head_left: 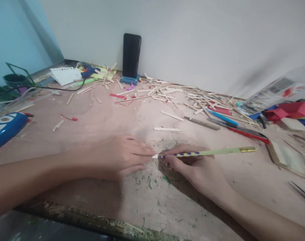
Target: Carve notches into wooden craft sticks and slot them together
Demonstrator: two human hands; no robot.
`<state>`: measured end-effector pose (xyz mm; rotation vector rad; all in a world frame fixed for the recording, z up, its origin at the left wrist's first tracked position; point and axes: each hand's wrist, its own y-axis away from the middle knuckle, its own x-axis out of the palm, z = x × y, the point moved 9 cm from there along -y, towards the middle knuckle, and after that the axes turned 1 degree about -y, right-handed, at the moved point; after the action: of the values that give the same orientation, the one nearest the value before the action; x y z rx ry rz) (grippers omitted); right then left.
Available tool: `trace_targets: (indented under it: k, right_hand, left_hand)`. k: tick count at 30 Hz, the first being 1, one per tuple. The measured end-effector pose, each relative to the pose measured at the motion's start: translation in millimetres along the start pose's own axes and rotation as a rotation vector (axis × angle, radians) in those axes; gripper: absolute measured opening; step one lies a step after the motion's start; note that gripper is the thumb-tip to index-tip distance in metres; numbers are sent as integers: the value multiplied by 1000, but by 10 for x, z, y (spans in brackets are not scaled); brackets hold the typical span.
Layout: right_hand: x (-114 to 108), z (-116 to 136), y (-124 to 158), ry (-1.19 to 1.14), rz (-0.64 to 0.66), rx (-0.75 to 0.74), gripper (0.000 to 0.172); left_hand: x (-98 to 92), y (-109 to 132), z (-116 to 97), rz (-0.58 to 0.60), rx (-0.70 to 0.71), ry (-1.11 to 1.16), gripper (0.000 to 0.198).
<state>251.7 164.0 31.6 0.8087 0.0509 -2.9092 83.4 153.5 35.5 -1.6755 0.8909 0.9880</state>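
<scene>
My left hand [131,154] lies flat on the wooden tabletop, fingers stretched to the right. From under its fingertips pokes the pale end of a small wooden stick [155,156]; the rest is hidden. My right hand [192,164] is closed around a pale green pencil [218,152] with purple dots and a gold-coloured end. The pencil's tip points left, close to the stick's end; whether they touch I cannot tell. Just beyond the hands lie two loose craft sticks, one nearer [167,129] and one farther [172,115].
A black phone [131,55] leans upright in a blue stand [129,79] by the wall. Heaped sticks [165,91] spread along the back. At right lie a craft knife [202,123], a red cutter [250,134], a wooden block [290,159] and tweezers-like tips [303,191]. Green flecks dot the table.
</scene>
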Motion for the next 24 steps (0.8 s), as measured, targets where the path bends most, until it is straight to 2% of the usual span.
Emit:
trace_targets:
  k: [4,8,12,16,20,24]
  right_hand:
    - [-32,19,8,-1,-25,-3,12]
    - [8,27,10,-7,17,-13,13]
    - [-23,29,9,-5,-24,-33,14]
    - [14,6,2,-7,11,-25,15]
    - [-27,15,-2,2,-38,-32,14]
    - [8,22,-1,-7,5,-38,15]
  left_hand:
    - [-4,0,-15,-1,12,-2,33]
    - [-3,4,-32,-7,25,3,32]
    - [-28,4,-41,-32,27,4,31]
    - [-14,-7,-26,-15,12,8,33]
    - [-15,-10,-20,-15,7,22,32]
    - [-11,-2,-12,-9,-4,32,33]
